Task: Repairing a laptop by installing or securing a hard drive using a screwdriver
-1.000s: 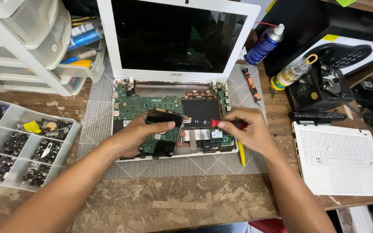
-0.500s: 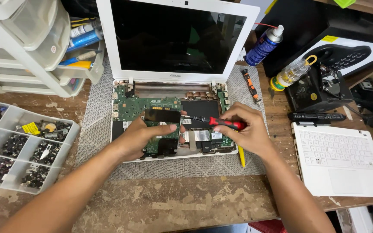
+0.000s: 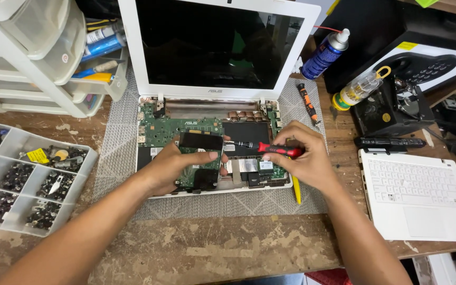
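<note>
At the centre of the frame lies an opened white laptop (image 3: pixel 215 105), its dark screen upright and its keyboard cover removed, so that the green circuit board (image 3: pixel 164 131) and a black battery panel (image 3: pixel 246 132) are exposed. It rests on a grey woven mat (image 3: pixel 117 153) spread over a worn wooden tabletop (image 3: pixel 212 248).

Left hand (image 3: pixel 178 169): reaches in from the lower left and rests on the laptop's base, fingers curled around a flat rectangular drive with a black top face (image 3: pixel 200 158), which it holds tilted above the lower middle of the board, thumb toward the drive's right edge.

Right hand (image 3: pixel 302 158): enters from the lower right and is closed around the red handle of a small screwdriver (image 3: pixel 270 149). The black shaft points left, and its tip lies just beside the drive's upper right corner; whether it touches cannot be told.

Surroundings: at far left, a clear plastic compartment tray (image 3: pixel 22 179) holding dark screws and small parts; at upper left, a white plastic drawer unit (image 3: pixel 32 58). At lower right, a detached white keyboard cover (image 3: pixel 418 195). Along the upper right, a blue spray can (image 3: pixel 323 55), a clear bottle with a yellow cap (image 3: pixel 357 89) and an orange-and-black screwdriver (image 3: pixel 308 103) on the mat. A yellow tool (image 3: pixel 296 190) lies partly under the right hand.
</note>
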